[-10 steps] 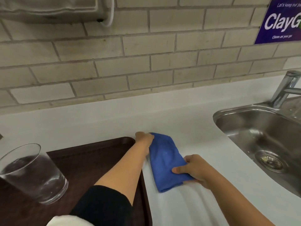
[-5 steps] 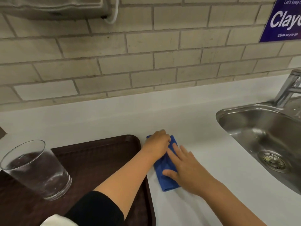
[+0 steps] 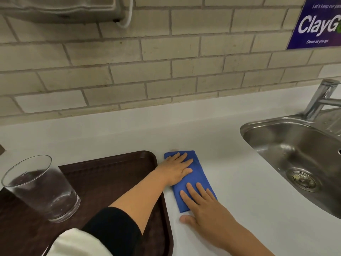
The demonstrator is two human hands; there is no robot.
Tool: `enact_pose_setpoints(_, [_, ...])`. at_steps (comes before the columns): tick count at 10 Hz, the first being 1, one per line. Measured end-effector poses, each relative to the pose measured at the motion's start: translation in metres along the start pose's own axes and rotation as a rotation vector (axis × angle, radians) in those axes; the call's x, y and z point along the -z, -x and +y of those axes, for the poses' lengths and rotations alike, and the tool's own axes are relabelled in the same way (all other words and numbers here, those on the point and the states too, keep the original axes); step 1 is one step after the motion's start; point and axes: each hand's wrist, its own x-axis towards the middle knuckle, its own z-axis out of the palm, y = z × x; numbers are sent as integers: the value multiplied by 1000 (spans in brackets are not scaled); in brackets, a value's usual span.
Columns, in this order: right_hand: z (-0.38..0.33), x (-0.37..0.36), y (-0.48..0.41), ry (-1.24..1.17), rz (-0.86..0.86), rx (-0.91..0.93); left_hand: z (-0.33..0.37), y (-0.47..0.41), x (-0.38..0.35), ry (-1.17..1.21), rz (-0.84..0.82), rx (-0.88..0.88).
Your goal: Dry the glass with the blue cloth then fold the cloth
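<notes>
The blue cloth lies folded into a narrow strip on the white counter, just right of the tray. My left hand rests flat on its far half, fingers spread. My right hand lies flat on its near half, fingers spread, thumb on the counter. Neither hand grips anything. The clear glass stands upright on the dark brown tray at the left, apart from both hands.
A steel sink with a drain and a tap takes up the right side. A brick wall runs behind the counter, with a grey dispenser at the top left and a purple sign at the top right.
The cloth went from a wider, held fold to a narrow flat strip. My right hand let go of its edge and now lies flat; my left hand opened out flat on it.
</notes>
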Motion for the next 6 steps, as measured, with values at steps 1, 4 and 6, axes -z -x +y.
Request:
enact_pose_setpoints(1, [5,6,9,1,39,0,1,9,3,-57,148,-7])
enact_pose_setpoints(4, [-1,35,17,-76,-315,101,9,25,4,-73,-6,91])
enact_pose_setpoints(6, [-7,61,20,-173,-173,67,1,86,12,42,210,61])
